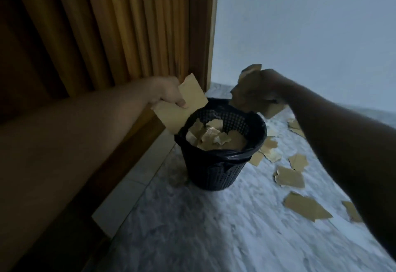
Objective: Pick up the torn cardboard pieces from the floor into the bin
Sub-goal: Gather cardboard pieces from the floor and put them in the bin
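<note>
The left hand (169,93) pinches a flat cardboard sheet (180,108), thumb on top, its lower corner over the near-left rim of the bin (214,164). The right hand (270,85) is curled round a bunch of torn pieces (246,93), held above the bin's far rim. The bin stands between and below both hands, part full of scraps (216,137). More pieces (289,176) lie on the floor (192,228) under the right forearm.

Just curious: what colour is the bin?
The bin is black mesh, seen in the head view.
</note>
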Demonstrator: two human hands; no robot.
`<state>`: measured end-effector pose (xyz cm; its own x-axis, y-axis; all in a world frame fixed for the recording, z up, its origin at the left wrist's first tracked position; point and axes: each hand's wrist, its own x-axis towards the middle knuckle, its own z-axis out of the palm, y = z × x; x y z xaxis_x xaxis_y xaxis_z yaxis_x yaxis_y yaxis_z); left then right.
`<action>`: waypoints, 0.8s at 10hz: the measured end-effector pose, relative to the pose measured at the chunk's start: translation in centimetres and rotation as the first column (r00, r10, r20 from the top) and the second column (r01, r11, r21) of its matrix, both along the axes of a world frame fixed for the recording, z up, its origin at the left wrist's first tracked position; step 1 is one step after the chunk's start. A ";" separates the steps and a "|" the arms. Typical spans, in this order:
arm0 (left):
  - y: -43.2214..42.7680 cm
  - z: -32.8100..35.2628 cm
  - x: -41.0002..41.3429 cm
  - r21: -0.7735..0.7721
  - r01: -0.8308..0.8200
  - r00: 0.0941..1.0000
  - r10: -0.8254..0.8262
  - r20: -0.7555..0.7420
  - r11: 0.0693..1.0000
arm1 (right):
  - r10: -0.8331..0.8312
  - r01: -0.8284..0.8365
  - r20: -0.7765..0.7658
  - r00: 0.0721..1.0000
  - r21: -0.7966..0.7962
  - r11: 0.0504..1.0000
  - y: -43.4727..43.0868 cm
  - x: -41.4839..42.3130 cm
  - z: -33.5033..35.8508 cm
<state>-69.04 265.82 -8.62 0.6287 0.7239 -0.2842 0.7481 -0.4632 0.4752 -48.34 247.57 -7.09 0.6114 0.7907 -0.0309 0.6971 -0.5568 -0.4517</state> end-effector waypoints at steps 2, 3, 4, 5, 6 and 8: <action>-3.9 -5.9 4.8 -0.110 -0.118 0.909 0.152 0.389 0.987 | -0.041 0.183 -0.468 0.883 0.262 0.948 1.9 -3.5 -3.9; -4.0 -5.8 5.8 -0.307 -0.110 0.867 0.243 0.436 0.945 | -0.060 0.256 -0.560 0.826 0.278 0.926 2.3 -3.1 -4.5; -4.3 -6.6 6.2 -0.193 -0.121 0.921 0.183 0.345 0.974 | -0.136 0.239 -0.485 0.864 0.156 0.958 1.6 -2.4 -5.5; -3.6 -6.9 5.8 0.003 -0.091 0.973 0.089 0.212 0.996 | -0.179 0.255 -0.443 0.878 0.117 0.960 0.9 -0.6 -6.5; -3.0 -7.5 5.5 0.038 -0.037 0.987 0.030 0.159 0.999 | -0.186 0.253 -0.445 0.876 0.096 0.963 -0.1 1.1 -7.7; -2.4 -9.3 5.3 0.056 0.089 0.967 -0.100 0.235 0.994 | -0.196 0.222 -0.254 0.947 0.074 0.972 -2.2 3.3 -9.3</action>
